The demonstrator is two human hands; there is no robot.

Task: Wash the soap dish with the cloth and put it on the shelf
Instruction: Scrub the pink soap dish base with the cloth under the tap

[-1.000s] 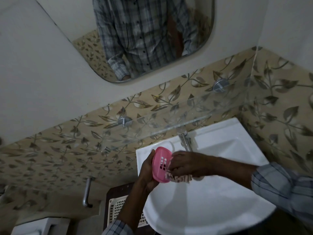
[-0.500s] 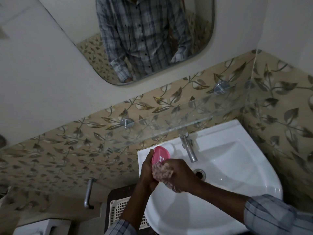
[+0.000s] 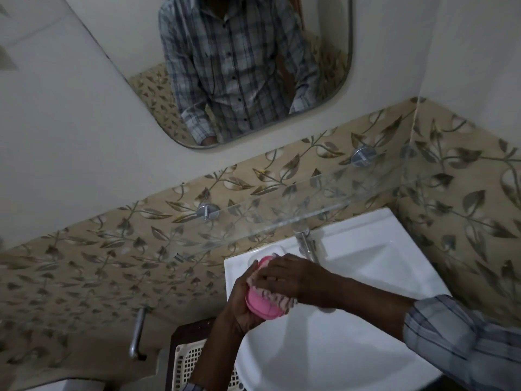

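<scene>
A pink plastic soap dish (image 3: 260,304) is held over the left rim of the white sink (image 3: 366,280). My left hand (image 3: 239,303) grips the dish from the left side and below. My right hand (image 3: 284,276) lies over the dish, pressing a striped pinkish cloth (image 3: 277,299) against it, so most of the dish is hidden. Above the sink a clear glass shelf (image 3: 282,204) runs along the tiled wall on two metal mounts.
A metal tap (image 3: 306,244) stands at the back of the sink, just right of my hands. A cream perforated basket (image 3: 186,362) sits on a dark stand below left. A metal pipe (image 3: 136,331) hangs on the wall. The mirror (image 3: 239,66) shows a checked shirt.
My right hand with the cloth has slid over the top of the dish, covering its slotted face. The dish has tipped so its lower end shows below the cloth.
</scene>
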